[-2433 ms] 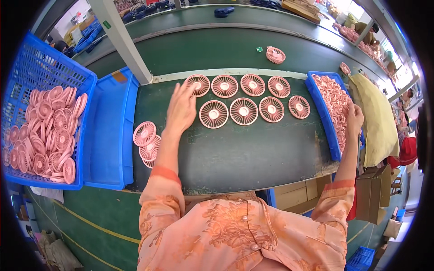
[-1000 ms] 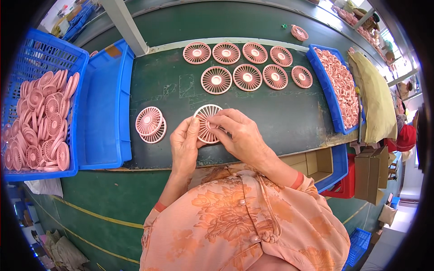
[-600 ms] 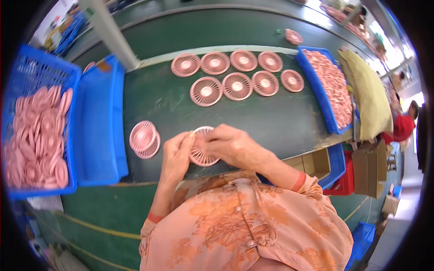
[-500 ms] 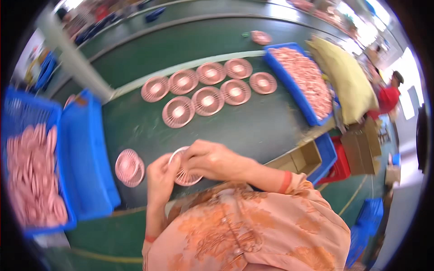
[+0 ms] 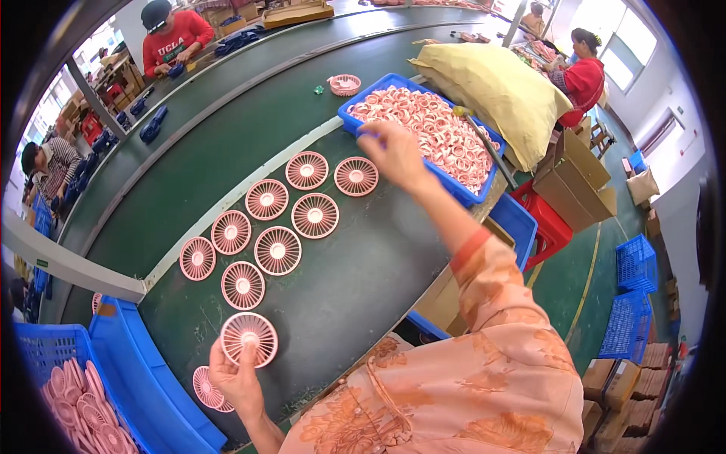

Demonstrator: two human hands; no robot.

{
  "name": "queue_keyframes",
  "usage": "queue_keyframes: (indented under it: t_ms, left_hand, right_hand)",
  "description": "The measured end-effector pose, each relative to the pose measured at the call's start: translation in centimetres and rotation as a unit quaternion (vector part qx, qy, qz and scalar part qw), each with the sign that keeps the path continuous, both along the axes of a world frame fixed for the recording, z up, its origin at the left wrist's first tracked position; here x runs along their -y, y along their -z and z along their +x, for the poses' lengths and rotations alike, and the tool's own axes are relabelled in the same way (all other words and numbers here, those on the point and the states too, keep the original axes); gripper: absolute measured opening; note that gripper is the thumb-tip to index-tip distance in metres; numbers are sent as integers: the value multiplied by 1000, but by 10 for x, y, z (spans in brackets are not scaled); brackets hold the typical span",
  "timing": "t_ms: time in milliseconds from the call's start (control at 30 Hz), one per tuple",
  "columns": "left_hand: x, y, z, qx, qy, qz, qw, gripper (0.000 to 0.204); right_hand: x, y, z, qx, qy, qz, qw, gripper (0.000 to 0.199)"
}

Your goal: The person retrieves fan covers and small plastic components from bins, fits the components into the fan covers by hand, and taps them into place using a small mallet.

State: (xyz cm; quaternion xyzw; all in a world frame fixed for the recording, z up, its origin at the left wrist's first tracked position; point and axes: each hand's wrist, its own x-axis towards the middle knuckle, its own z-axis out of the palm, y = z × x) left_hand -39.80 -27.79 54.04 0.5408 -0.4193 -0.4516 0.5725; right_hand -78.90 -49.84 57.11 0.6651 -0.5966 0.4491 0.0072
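A dark green bench [image 5: 355, 280] carries eight pink round grilles [image 5: 277, 250] in two rows running along its far edge. Two more grilles [image 5: 206, 387] lie stacked near the near left corner. A blue tray [image 5: 461, 193] of pink rings sits at the right end, and a blue bin [image 5: 162, 386] stands at the left end.

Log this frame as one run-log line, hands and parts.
left hand: holds pink fan grille | right hand: reaching over blue tray of pink rings | green table: eight grilles in two rows
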Motion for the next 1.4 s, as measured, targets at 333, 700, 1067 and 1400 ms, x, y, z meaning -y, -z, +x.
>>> queue_keyframes:
  t_ms: [333, 700, 1067, 1400]
  left_hand:
    - [18, -11, 17, 291, -170, -39, 941, 31]
    - [103, 34, 82, 530, -227, -44, 816, 27]
    - [57, 12, 87, 586, -125, 43, 800, 60]
    - [-56, -2, 73, 540, -139, 213, 803, 93]
  right_hand:
    - [118, 35, -85, -370, 128, 107, 914, 27]
    - [82, 14, -132, -257, 58, 45, 964, 24]
    - [35, 8, -140, 118, 19, 186, 975, 32]
    - [-92, 19, 35, 418, -242, 283, 829, 11]
